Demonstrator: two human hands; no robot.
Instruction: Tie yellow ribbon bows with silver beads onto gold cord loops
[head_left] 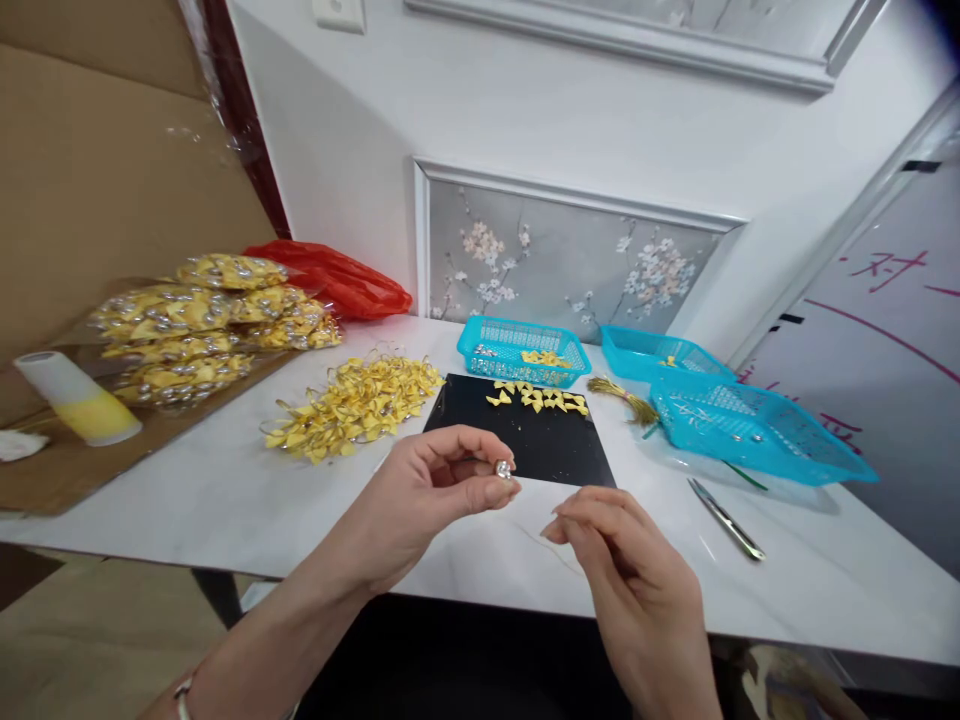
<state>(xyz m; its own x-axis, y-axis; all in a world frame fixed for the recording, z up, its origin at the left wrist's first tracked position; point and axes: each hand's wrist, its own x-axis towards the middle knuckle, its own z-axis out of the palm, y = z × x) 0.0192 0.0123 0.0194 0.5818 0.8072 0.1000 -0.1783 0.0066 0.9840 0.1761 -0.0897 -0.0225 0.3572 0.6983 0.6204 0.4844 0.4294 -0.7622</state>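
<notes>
My left hand (pixel 439 480) is closed, pinching a small shiny silver bead (pixel 504 469) between thumb and fingertips above the front of the table. To its right and slightly lower, my right hand (pixel 634 570) has thumb and fingers pressed together. Whatever may be in that pinch is too fine to make out; a thin pale line runs on the white surface below it. Behind the hands, several yellow ribbon bows (pixel 551 398) lie along the far side of a black mat (pixel 525 440). A heap of yellow bows with beads and loops (pixel 360 405) lies left of the mat.
Behind the mat stands a blue basket (pixel 525 350) with silver beads and yellow bows. More blue baskets (pixel 765 430) are at right, near a bundle of gold ties (pixel 626 398) and a metal utility knife (pixel 726 518). Bagged bows (pixel 187 320), a red bag (pixel 337 280) and a cone-shaped spool (pixel 82 400) are left.
</notes>
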